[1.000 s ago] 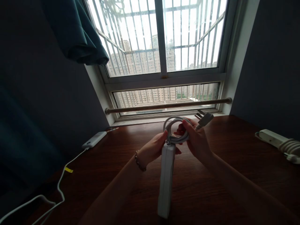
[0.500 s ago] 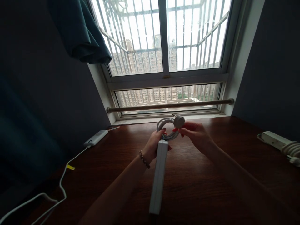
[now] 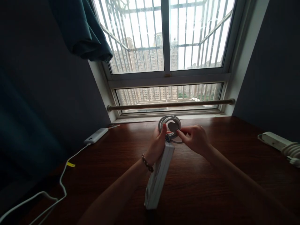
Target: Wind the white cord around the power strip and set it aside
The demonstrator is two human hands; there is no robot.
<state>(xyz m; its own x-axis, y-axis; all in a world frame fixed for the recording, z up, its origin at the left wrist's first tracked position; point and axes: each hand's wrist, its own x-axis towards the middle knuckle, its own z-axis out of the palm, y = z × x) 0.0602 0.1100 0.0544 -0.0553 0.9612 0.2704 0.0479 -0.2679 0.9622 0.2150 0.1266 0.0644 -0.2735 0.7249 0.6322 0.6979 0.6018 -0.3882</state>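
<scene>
A white power strip (image 3: 160,176) slants down from my hands over the wooden surface. Its cord is wound into a coil (image 3: 164,120) at the upper end. My left hand (image 3: 158,143) is closed round the coil's left side, thumb on top, and wears a braided bracelet (image 3: 147,163). The round plug (image 3: 172,126) shows within the coil's ring, its prongs hidden. With thumb and forefinger, my right hand (image 3: 193,137) pinches the cord by the plug at the coil's right side. A short loop of cord hangs just under those fingertips.
At the left, a white power bank (image 3: 96,136) lies on the brown wooden surface (image 3: 206,181) with a white cable (image 3: 61,181) attached. Another power strip (image 3: 274,140) with wound cord is at the right. A rail (image 3: 171,105) crosses the barred window; a teal curtain (image 3: 91,40) hangs left.
The plug has moved from the coil's upper right into its ring, with my right hand following slightly down. The power strip has turned, its upper end shifting right and a side face now showing.
</scene>
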